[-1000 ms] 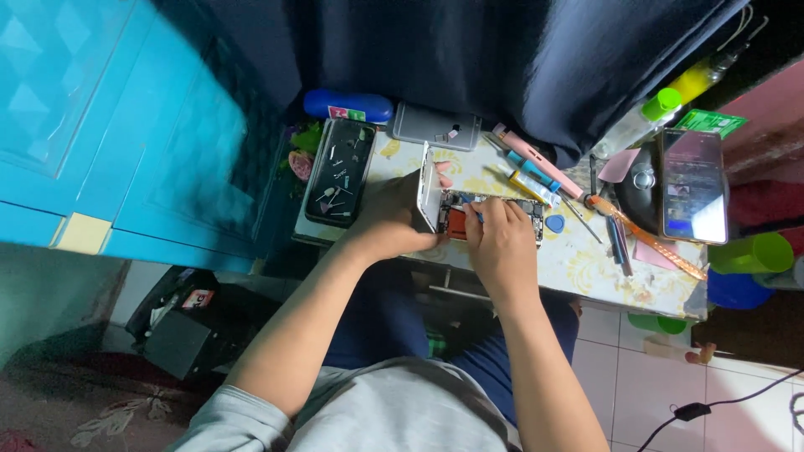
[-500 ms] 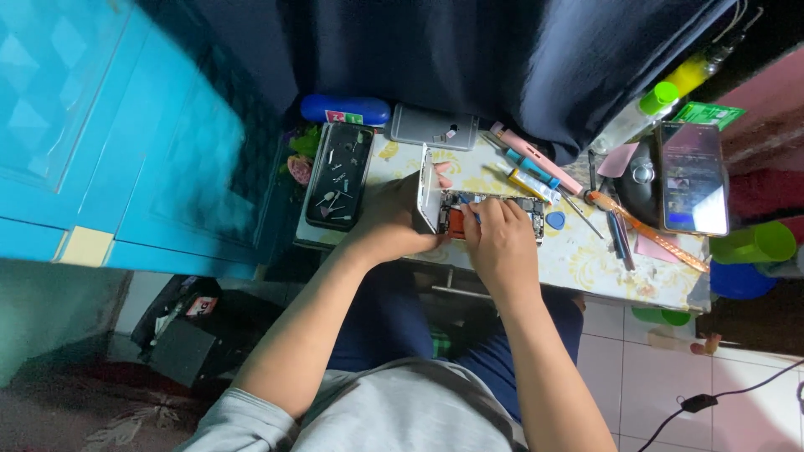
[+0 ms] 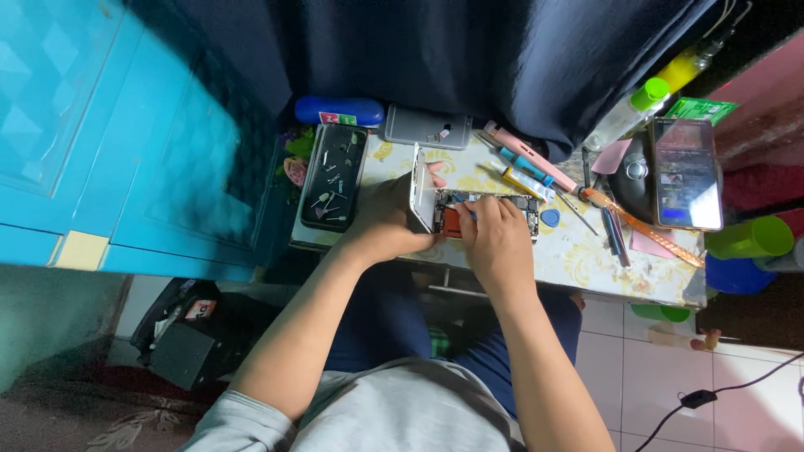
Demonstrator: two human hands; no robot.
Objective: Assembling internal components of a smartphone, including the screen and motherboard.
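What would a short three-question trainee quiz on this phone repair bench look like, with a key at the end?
1. True or false: the opened phone lies on the table between both hands.
2. Which lies nearest the blue pick? A) the black parts tray B) the yellow tool C) the green cup
3. What does the left hand hold upright at the phone's left end?

Key
1. True. The right hand works over its inside with a thin tool whose kind I cannot tell.
2. B.
3. The phone's lifted white screen panel.
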